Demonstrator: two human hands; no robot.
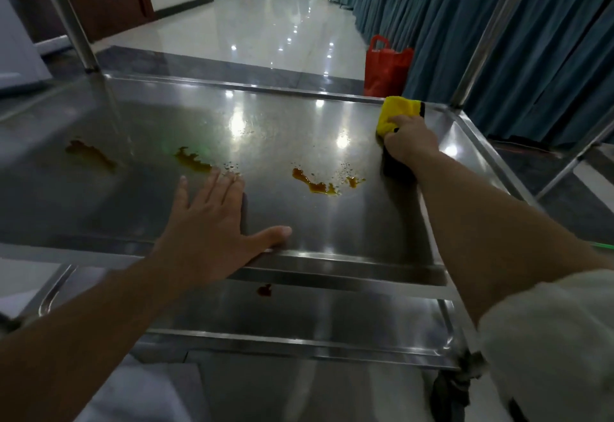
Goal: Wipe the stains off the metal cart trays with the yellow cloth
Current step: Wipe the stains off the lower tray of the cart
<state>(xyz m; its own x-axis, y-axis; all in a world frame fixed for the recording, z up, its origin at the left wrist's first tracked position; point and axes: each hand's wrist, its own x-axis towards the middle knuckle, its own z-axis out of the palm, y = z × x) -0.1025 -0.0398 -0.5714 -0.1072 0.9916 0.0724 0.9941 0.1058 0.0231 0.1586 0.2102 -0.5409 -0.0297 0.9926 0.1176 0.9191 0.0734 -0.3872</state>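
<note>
So the yellow cloth (398, 115) is way up at the far right corner of the top tray (282, 122), bunched up and sticking out past the fingertips of the right hand (410, 142), which has its fingers curled down over the near part of it and is pressing it onto the metal. There's a dark bit under the wrist side of that hand too, can't tell if it's the cloth's backing or just shadow. The left hand (212, 222) is flat on the near edge of the same tray, fingers straight and spread a little, thumb out along the rim. Between the two hands there's an orange-brown stain (315, 184) near the middle right, another stain (192, 161) just beyond the left fingertips, and a blurrier one (89, 154) toward the left edge. The lower tray (332, 318) has a small dark red spot (264, 289) near its back edge. On the floor past the far right corner sits a red bag (387, 67), beside blue curtains (481, 29).
</note>
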